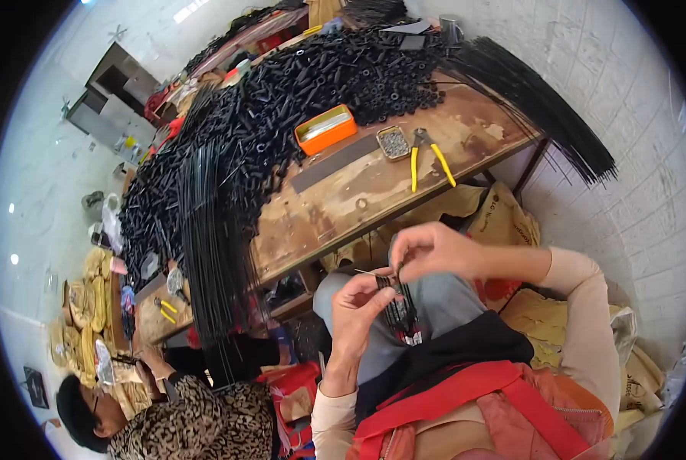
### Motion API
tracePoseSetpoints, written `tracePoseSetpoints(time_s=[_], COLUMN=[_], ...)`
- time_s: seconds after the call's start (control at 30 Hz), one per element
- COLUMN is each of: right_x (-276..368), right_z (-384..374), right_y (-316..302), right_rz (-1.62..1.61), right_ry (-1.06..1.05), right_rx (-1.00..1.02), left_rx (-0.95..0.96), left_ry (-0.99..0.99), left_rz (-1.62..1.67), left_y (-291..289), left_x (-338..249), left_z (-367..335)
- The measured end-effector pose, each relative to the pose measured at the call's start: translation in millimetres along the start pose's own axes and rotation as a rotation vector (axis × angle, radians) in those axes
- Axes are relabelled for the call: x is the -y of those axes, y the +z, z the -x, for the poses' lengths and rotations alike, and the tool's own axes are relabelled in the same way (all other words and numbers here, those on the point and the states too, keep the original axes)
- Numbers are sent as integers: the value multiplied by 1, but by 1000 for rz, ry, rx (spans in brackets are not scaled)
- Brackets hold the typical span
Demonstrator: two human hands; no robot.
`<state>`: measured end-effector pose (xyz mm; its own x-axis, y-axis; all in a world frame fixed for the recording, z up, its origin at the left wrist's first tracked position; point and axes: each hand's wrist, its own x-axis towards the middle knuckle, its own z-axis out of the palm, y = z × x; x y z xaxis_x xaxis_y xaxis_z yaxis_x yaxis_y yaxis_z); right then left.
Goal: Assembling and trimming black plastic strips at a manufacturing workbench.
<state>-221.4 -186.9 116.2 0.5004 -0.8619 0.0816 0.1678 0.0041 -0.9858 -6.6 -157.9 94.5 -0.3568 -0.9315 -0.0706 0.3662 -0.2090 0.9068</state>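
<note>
— Black, thin and stiff: that is the small bundle of rods point(399, 310) I have over my lap. My left hand point(356, 310) is closed around its upper end, fingers curled, thumb pressing, so the rods stay gathered and don't fan apart.

— And your other hand?

— My right hand point(427, 251) sits just above, fingertips pinched narrow on something fine at the top of the bundle. It looks like a thin wire or pin point(366, 272), but it is too small for me to be sure. I keep both hands close to my body, probably because the work is fiddly.

— What lies beyond them?

— The worn wooden workbench point(335, 207) is past my knees. A sheaf of long black rods point(209, 245) hangs over its near edge. On the bare part lie yellow-handled pliers point(427, 157), a small tin of little metal bits point(393, 142) and an orange tray point(326, 128), all near enough to grab, I would judge.

— Further still?

— A great heap of short black tubes point(312, 84) covers the far half of the bench, and another sheaf of rods point(542, 107) juts off the right corner toward the white brick wall point(626, 115). Down at my left a person in a leopard-print top point(197, 425) works low beside the bench.
</note>
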Motion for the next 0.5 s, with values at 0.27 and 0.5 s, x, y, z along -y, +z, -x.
tracePoseSetpoints(time_s=[0.27,0.5], right_x=[-27,-54], right_z=[-111,-156], right_y=[-240,-275], right_rz=[922,1457], right_ry=[-192,-242], right_rx=[-404,-612], left_rx=[-78,-38], left_ry=[-1,-85], left_rz=[-42,-25], left_y=[-20,-21], left_x=[-6,-6], left_z=[-53,-56])
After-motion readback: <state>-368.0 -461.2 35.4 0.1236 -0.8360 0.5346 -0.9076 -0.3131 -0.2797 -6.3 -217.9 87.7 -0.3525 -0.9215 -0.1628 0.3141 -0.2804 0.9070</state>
